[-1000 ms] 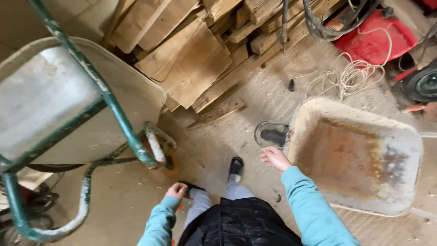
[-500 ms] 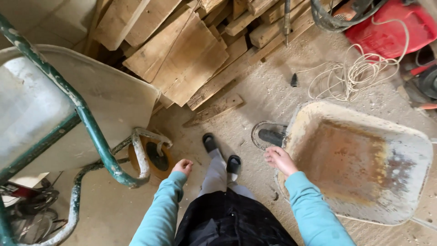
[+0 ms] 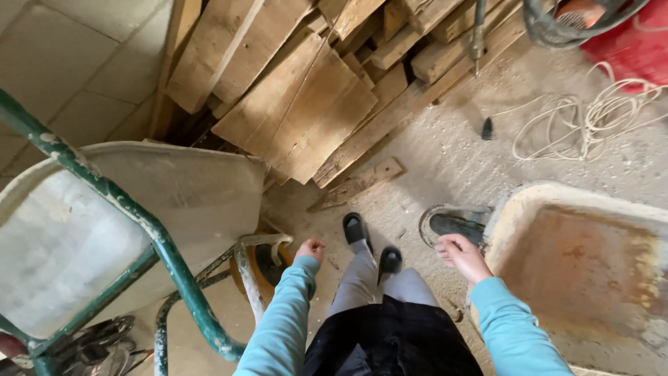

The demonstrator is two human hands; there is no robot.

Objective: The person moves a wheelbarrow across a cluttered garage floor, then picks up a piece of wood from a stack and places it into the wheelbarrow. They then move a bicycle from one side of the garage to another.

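I stand on a dusty concrete floor between two wheelbarrows. My left hand (image 3: 309, 249) hangs loosely curled and holds nothing, just right of the wheel (image 3: 261, 268) of an overturned grey wheelbarrow (image 3: 181, 198) with a green tube frame (image 3: 139, 223). My right hand (image 3: 463, 256) also holds nothing, its fingers relaxed, close to the front rim of an upright rusty wheelbarrow tray (image 3: 584, 264) and its black wheel (image 3: 456, 224). My feet in black slippers (image 3: 372, 244) are between the hands.
A pile of wooden planks (image 3: 313, 90) leans against the tiled wall ahead. A loose plank piece (image 3: 362, 182) lies on the floor. A coil of white cord (image 3: 591, 118) and red equipment (image 3: 637, 42) sit at the upper right.
I have stepped forward and the view has shifted; both wheelbarrows slid lower in view. My left hand swung forward beside the overturned wheelbarrow's wheel. Both hands stay free.
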